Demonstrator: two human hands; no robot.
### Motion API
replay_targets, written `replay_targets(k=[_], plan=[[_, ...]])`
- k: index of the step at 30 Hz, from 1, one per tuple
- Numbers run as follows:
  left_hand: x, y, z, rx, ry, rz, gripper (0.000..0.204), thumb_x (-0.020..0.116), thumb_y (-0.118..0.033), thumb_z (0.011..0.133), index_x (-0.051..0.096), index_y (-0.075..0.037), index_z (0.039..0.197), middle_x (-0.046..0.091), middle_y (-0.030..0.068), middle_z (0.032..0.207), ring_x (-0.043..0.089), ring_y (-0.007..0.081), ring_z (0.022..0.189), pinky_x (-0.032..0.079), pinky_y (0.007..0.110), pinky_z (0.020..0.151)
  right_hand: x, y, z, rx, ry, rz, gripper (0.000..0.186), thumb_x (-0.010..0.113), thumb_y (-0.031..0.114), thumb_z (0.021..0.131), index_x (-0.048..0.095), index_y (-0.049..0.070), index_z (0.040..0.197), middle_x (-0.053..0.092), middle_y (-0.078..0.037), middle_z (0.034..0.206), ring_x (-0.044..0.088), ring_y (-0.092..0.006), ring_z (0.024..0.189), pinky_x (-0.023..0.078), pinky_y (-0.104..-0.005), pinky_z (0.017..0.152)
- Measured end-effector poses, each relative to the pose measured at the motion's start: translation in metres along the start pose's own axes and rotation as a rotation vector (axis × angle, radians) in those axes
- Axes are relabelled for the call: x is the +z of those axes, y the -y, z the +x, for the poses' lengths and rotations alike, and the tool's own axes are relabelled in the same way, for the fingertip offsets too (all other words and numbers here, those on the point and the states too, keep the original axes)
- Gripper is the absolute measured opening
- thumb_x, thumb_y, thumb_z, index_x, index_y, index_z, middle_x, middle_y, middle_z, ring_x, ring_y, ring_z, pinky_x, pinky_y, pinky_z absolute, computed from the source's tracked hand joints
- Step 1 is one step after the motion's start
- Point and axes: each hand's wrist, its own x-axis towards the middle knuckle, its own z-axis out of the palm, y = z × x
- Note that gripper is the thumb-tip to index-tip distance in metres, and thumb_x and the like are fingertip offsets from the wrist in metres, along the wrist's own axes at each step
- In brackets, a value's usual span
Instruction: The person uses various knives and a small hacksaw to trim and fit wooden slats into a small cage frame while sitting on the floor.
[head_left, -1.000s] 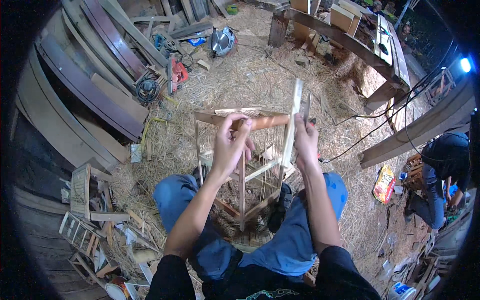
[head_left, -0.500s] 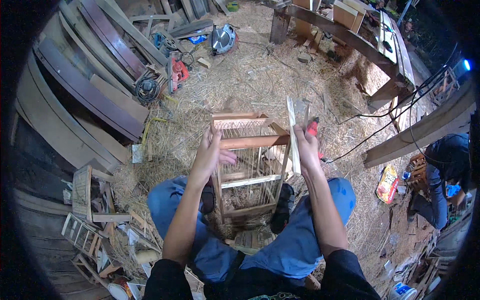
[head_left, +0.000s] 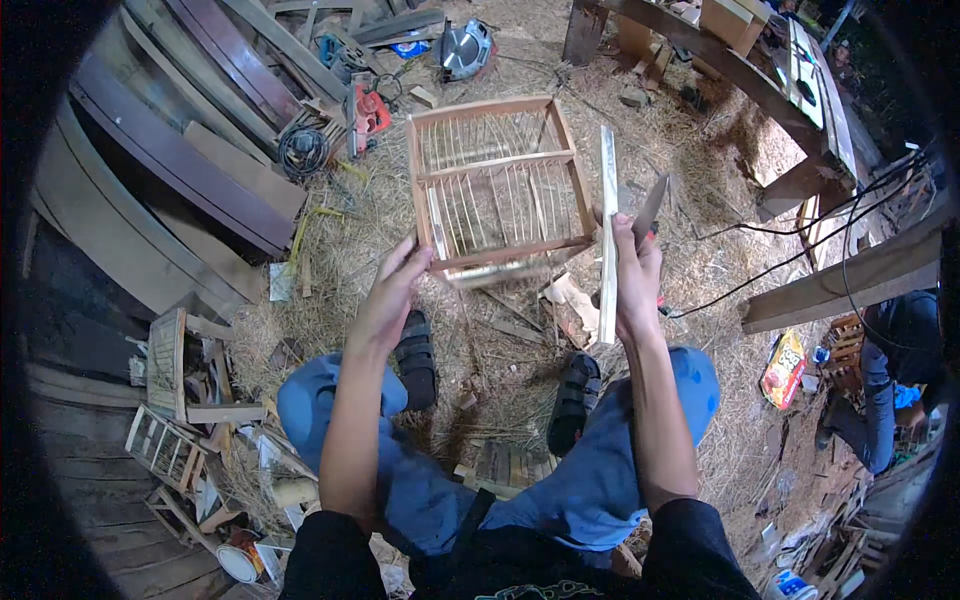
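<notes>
A small wooden cage (head_left: 492,160) with thin upright bars hangs raised in front of me, tilted away from me. My left hand (head_left: 395,285) grips the cage at its lower left corner. My right hand (head_left: 637,270) is closed round a pale wooden strip (head_left: 608,160) and a tool with a dark metal blade (head_left: 650,205), both pointing away from me. The strip and this hand are close beside the cage's right corner; whether they touch it I cannot tell. My sandalled feet show on the straw-covered floor (head_left: 500,325) below the cage.
Long curved boards (head_left: 180,170) lean at left. A circular saw (head_left: 465,50), a red power tool (head_left: 370,115) and coiled cable (head_left: 300,150) lie ahead. A dark beam frame (head_left: 735,80) stands ahead right. A crouching co-worker (head_left: 880,370) is at right, beside a bright package (head_left: 785,370).
The cage has swung up and away from me, rising from between my legs. My left hand has moved left and down to its corner. My right hand has shifted right with strip and blade.
</notes>
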Motion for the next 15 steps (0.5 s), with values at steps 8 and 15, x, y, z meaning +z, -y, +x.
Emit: replay_targets(k=[8,15], plan=[[-0.007,0.057,0.033,0.025,0.052,-0.183,0.052,0.051,-0.011,0.103,0.035,0.0,0.151,0.051,0.0045,0.14,0.048,0.0137,0.126,0.032,0.029,0.112,0.004,-0.046,0.018,0.058,-0.006,-0.047,0.04,0.055,0.04,0.103,0.061,0.0,0.097,0.053,0.003,0.078,0.045,-0.0051,0.071,0.039,-0.0253,0.061],[0.005,0.081,0.061,0.034,0.052,-0.174,0.05,0.049,-0.012,0.103,0.035,0.002,0.15,0.052,0.0095,0.142,0.048,0.0212,0.133,0.033,0.037,0.115,-0.004,-0.057,0.032,0.022,-0.059,-0.071,0.04,0.053,0.04,0.104,0.059,0.001,0.097,0.046,0.005,0.075,0.038,-0.0049,0.068,0.034,-0.026,0.058]])
